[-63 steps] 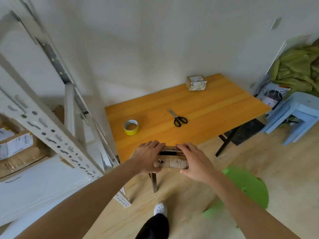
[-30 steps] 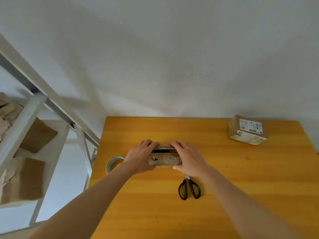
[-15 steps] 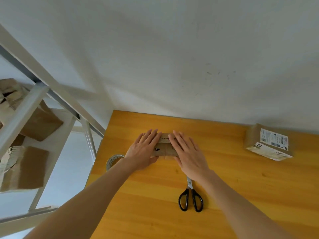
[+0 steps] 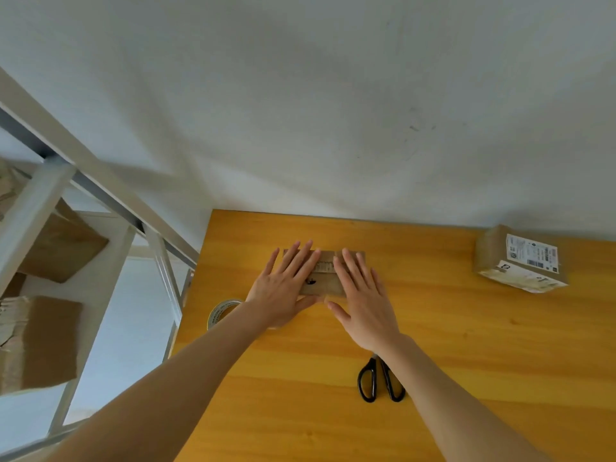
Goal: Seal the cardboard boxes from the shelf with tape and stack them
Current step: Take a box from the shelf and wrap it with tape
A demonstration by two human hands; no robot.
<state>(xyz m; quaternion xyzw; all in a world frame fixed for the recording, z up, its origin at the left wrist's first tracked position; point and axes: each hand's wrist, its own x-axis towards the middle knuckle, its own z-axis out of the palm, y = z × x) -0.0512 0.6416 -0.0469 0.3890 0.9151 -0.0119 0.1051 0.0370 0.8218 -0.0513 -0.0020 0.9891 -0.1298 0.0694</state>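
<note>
From the head view, a small cardboard box lies on the far left part of the wooden table, close to the wall. The left hand and the right hand lie flat on its top with fingers straight, gripping nothing. They are side by side with a strip of the lid showing between them, most likely pressing the flaps down so the seam sits closed for taping.

The tape roll sits at the table's left edge, partly hidden behind the left wrist. The scissors lie closed just under the right forearm. Both are near at hand, probably so a strip can be pulled and cut without letting the flaps spring up.

A labelled box rests apart at the far right of the table. It looks like the start of the stack, though I cannot tell if it is sealed.

On the metal shelf to the left, more brown boxes wait.
</note>
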